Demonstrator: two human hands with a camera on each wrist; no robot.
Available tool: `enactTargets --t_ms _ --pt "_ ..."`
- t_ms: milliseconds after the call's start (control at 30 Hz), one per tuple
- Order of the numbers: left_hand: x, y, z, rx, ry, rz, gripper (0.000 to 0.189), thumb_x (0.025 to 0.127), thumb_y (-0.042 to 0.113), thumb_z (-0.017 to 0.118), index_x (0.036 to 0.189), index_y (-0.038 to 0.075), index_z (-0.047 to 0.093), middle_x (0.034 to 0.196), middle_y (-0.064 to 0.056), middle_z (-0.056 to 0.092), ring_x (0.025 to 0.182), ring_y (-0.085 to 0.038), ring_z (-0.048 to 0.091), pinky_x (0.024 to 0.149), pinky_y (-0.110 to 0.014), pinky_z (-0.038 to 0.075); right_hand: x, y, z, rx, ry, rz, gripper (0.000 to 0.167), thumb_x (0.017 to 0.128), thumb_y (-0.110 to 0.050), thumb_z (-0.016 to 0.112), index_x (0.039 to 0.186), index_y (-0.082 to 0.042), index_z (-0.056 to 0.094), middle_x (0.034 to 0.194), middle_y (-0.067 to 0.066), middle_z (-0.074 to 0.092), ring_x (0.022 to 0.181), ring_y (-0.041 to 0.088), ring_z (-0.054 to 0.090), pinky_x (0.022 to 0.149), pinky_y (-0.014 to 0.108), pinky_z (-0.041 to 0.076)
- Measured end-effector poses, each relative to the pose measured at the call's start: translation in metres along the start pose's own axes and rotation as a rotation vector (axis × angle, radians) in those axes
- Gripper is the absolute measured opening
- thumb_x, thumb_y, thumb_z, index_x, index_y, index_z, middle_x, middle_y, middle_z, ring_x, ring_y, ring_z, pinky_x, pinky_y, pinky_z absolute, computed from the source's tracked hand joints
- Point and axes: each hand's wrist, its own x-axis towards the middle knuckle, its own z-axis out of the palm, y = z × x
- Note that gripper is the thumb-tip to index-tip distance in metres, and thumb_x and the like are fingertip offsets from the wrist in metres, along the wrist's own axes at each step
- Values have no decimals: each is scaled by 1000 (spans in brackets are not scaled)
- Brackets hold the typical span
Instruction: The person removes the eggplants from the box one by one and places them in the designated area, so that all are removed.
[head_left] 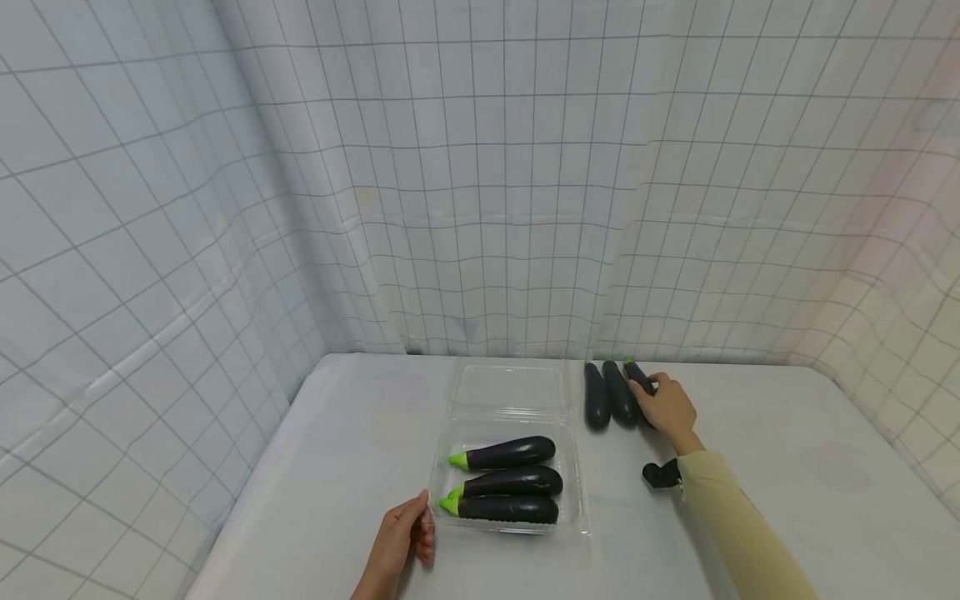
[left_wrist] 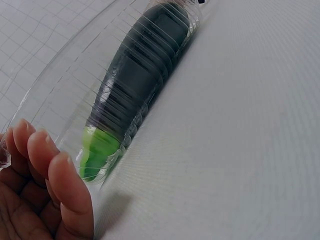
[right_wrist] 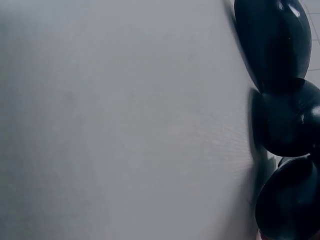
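Note:
My left hand [head_left: 403,533] is at the front left corner of a clear plastic box [head_left: 573,479], its thumb and index finger pinching the rim. Three dark eggplants with green stems lie crosswise inside; the front eggplant [left_wrist: 142,65] shows through the ribbed wall in the left wrist view. Beyond the box, on the right, my right hand [head_left: 667,410] grips the rightmost eggplant [head_left: 637,375] from above, hiding part of it. Beside it lie a middle eggplant [head_left: 619,396] and a left eggplant [head_left: 596,398]. Only their rounded ends show in the right wrist view.
The box's hinged lid [head_left: 512,388] lies folded back on the white table [head_left: 322,467]. A black device [head_left: 660,475] is at the right wrist. Gridded white curtains [head_left: 495,208] hang behind the table and along both sides.

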Motion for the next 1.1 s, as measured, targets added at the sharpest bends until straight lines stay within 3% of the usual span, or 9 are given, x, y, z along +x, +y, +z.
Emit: enactTargets --t_ms 733,1100 --pt "1 2 1 -4 -1 1 43 102 34 42 66 10 45 57 -1 47 44 -9 44 44 -23 45 4 3 3 -20 -12 2 68 95 -55 42 129 5 46 114 33 52 100 46 53 70 54 47" --pt "0 1 1 -6 4 -2 43 102 34 42 67 9 45 58 -1 47 44 -9 44 45 -23 45 2 0 1 -49 -51 31 70 96 -52 39 127 11 45 116 36 49 105 49 49 75 57 46"
